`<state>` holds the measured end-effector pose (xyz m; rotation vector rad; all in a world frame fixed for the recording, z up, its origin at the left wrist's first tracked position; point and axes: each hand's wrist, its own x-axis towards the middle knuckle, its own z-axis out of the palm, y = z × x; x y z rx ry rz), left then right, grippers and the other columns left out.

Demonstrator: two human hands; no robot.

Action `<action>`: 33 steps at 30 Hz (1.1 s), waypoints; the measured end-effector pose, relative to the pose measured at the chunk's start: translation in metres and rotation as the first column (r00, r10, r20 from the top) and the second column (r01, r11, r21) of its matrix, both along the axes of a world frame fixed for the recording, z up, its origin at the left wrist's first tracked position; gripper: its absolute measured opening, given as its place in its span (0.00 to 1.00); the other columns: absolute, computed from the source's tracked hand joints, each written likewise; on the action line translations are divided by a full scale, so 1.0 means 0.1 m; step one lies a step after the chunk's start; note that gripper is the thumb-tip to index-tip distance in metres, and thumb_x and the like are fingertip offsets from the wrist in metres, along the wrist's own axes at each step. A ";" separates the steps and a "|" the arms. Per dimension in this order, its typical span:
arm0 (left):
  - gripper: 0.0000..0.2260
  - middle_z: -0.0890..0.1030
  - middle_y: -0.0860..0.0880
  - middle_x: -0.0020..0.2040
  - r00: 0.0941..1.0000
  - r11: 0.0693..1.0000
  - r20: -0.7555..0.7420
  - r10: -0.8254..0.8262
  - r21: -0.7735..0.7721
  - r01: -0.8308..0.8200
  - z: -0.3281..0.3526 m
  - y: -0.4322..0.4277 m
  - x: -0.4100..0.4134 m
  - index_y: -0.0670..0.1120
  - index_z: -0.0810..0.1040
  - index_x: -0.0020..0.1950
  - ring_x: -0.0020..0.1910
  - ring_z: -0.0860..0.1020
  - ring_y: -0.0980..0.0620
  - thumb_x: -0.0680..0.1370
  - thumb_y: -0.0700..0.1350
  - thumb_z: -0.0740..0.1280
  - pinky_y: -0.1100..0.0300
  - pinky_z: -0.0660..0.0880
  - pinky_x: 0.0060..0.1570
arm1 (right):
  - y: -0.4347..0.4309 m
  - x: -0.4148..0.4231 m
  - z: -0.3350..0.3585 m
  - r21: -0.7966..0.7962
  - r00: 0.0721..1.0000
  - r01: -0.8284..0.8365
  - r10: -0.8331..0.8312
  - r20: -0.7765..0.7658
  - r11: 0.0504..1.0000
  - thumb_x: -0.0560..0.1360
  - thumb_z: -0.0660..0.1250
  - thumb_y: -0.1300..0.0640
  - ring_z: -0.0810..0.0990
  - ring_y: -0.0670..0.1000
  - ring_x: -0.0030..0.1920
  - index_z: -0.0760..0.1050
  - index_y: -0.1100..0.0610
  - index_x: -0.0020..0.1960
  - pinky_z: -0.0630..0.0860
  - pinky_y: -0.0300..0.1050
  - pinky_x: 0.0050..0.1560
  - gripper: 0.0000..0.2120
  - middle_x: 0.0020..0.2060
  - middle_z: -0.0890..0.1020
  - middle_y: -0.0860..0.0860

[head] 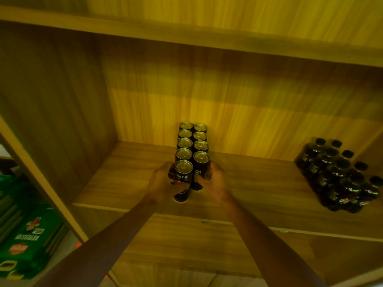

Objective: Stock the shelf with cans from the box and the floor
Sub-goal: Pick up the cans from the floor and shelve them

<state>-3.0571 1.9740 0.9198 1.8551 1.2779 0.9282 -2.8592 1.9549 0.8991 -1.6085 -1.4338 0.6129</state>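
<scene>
Several dark cans with silver tops stand in two rows (192, 139) on a wooden shelf board (259, 183), running from the back wall toward the front. My left hand (160, 184) grips the front can of the left row (183, 177). The front can of the right row (200, 166) is held by my right hand (213, 181). Both cans stand upright on the board, close against the rows behind them. No box is in view.
A cluster of dark bottles with black caps (339, 177) stands at the right of the same shelf. An upper shelf board (186, 32) hangs overhead. The shelf's side wall (51, 121) rises at left, with green packages (27, 239) beyond it.
</scene>
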 end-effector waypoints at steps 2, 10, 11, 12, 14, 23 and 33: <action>0.28 0.78 0.63 0.47 1.000 1.000 0.000 -0.002 -0.005 0.002 0.00 0.00 0.00 0.56 0.73 0.56 0.45 0.77 0.67 0.62 0.46 0.82 0.71 0.72 0.41 | 0.01 0.00 0.00 0.003 1.000 0.001 -0.001 0.000 1.000 0.72 0.75 0.54 0.79 0.48 0.61 0.71 0.53 0.68 0.78 0.53 0.61 0.26 0.62 0.80 0.49; 0.27 0.76 0.65 0.45 1.000 1.000 -0.011 0.008 0.007 -0.008 0.08 -0.07 0.01 0.57 0.72 0.55 0.44 0.75 0.70 0.62 0.46 0.82 0.72 0.71 0.41 | -0.01 -0.03 0.07 0.002 0.999 0.012 -0.012 0.053 1.000 0.72 0.76 0.54 0.79 0.49 0.61 0.71 0.53 0.67 0.79 0.52 0.59 0.26 0.61 0.80 0.50; 0.27 0.76 0.65 0.45 1.000 1.000 -0.014 0.005 0.019 -0.005 0.09 -0.08 0.01 0.57 0.72 0.55 0.44 0.75 0.70 0.62 0.47 0.82 0.73 0.70 0.40 | -0.02 -0.03 0.09 0.005 0.997 0.010 -0.011 0.077 1.000 0.72 0.76 0.54 0.79 0.49 0.61 0.71 0.54 0.68 0.79 0.52 0.59 0.27 0.61 0.80 0.50; 0.26 0.77 0.65 0.45 1.000 1.000 -0.016 0.002 0.028 -0.001 0.10 -0.09 0.01 0.56 0.72 0.54 0.43 0.75 0.70 0.62 0.47 0.82 0.73 0.70 0.40 | -0.04 -0.04 0.12 0.009 0.995 0.004 -0.005 0.099 1.000 0.73 0.75 0.53 0.79 0.50 0.61 0.70 0.55 0.68 0.78 0.53 0.59 0.27 0.62 0.80 0.51; 0.25 0.79 0.61 0.48 0.999 1.000 -0.033 -0.002 0.030 0.003 0.12 -0.11 0.00 0.54 0.74 0.55 0.44 0.77 0.66 0.63 0.48 0.81 0.70 0.71 0.41 | -0.09 -0.05 0.19 0.009 0.992 -0.017 0.015 0.128 1.000 0.74 0.74 0.53 0.78 0.51 0.63 0.69 0.56 0.70 0.77 0.55 0.62 0.28 0.64 0.78 0.53; 0.37 0.67 0.43 0.73 0.702 0.983 -0.712 -0.025 0.110 0.147 0.24 -0.45 -0.32 0.46 0.57 0.77 0.69 0.69 0.43 0.76 0.62 0.66 0.46 0.71 0.64 | -0.68 0.03 0.36 -0.145 0.789 0.081 0.025 0.615 0.986 0.79 0.64 0.42 0.68 0.58 0.71 0.58 0.55 0.78 0.71 0.53 0.65 0.33 0.73 0.67 0.58; 0.34 0.68 0.43 0.72 0.517 0.887 -0.855 -0.020 0.224 0.404 0.16 -1.05 -0.35 0.47 0.61 0.76 0.68 0.69 0.43 0.77 0.67 0.58 0.48 0.69 0.64 | -1.48 -0.02 0.19 -0.217 0.570 0.147 0.096 0.816 0.965 0.79 0.58 0.38 0.63 0.60 0.73 0.59 0.56 0.77 0.64 0.57 0.70 0.33 0.75 0.63 0.58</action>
